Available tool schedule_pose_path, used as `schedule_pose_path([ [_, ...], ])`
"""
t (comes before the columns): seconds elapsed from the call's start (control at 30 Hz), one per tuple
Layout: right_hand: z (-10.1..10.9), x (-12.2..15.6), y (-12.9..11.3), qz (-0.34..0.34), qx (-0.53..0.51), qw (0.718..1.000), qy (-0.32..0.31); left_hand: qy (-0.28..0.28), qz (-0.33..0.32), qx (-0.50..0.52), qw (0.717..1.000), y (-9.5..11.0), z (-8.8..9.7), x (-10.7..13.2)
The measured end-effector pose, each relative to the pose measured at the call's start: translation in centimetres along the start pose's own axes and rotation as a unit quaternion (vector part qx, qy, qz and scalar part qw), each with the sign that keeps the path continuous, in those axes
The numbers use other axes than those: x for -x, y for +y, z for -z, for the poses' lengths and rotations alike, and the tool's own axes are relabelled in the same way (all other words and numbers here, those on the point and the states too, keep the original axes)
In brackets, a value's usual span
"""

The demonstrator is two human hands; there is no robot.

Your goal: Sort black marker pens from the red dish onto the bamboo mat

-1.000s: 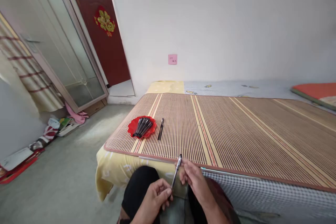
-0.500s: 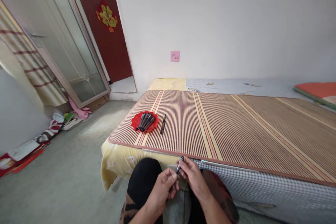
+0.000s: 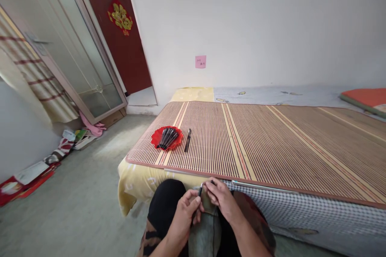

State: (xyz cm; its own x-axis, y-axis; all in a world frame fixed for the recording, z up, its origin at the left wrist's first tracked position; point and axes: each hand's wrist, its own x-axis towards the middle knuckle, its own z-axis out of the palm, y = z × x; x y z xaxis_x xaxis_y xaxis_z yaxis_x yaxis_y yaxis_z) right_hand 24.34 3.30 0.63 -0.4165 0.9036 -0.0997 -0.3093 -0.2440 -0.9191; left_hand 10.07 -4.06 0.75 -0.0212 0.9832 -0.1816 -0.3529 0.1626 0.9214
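Note:
In my left hand (image 3: 187, 211) I grip a black pen (image 3: 200, 191), its uncapped silvery tip pointing up and away from me. My right hand (image 3: 221, 196) pinches a dark pen cap (image 3: 212, 182), a small gap away from the pen tip. Both hands are over my lap, just in front of the bed's edge. Several black pens (image 3: 167, 138) lie bundled in a red scalloped plate (image 3: 154, 138) on the striped mat. Right of the plate, a single dark pen (image 3: 187, 140) rests on the mat by itself.
The bamboo mat (image 3: 208, 140) covers the bed, with a yellow cloth (image 3: 132, 184) hanging at its left corner. An orange cushion (image 3: 366, 99) lies far right. Papers and clothes (image 3: 64, 144) sit on the floor at left, near a glass door (image 3: 87, 48).
The cap has come off the pen. My right hand holds it apart from the pen in my left hand, and the bare tip now shows.

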Motion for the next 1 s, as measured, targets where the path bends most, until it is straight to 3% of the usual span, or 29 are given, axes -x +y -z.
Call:
schedule_pose_path([
  [0.17, -0.2, -0.4, 0.8, 0.021, 0.126, 0.992, 0.016, 0.014, -0.014, -0.044, 0.999, -1.5, 0.5, -0.3],
  [0.37, 0.3, -0.4, 0.6, 0.041, 0.121, 0.992, -0.010, -0.057, 0.034, 0.037, 0.997, -2.0, 0.2, -0.7],
  [0.57, 0.6, -0.9, 1.1, 0.051, 0.152, 0.987, 0.013, 0.010, 0.022, -0.016, 1.000, -2.3, 0.3, -1.3],
  [0.67, 0.8, -1.1, 1.1, 0.057, 0.162, 0.985, 0.010, -0.006, 0.010, -0.016, 1.000, -2.0, 0.1, -1.1],
  [0.77, 0.9, -1.0, 0.8, 0.053, 0.160, 0.986, 0.000, -0.041, 0.038, 0.018, 0.998, -1.8, -0.1, -0.8],
  [1.0, 0.9, -1.1, 0.9, 0.052, 0.160, 0.985, 0.024, 0.009, 0.016, 0.003, 1.000, -1.9, 0.1, -1.1],
])
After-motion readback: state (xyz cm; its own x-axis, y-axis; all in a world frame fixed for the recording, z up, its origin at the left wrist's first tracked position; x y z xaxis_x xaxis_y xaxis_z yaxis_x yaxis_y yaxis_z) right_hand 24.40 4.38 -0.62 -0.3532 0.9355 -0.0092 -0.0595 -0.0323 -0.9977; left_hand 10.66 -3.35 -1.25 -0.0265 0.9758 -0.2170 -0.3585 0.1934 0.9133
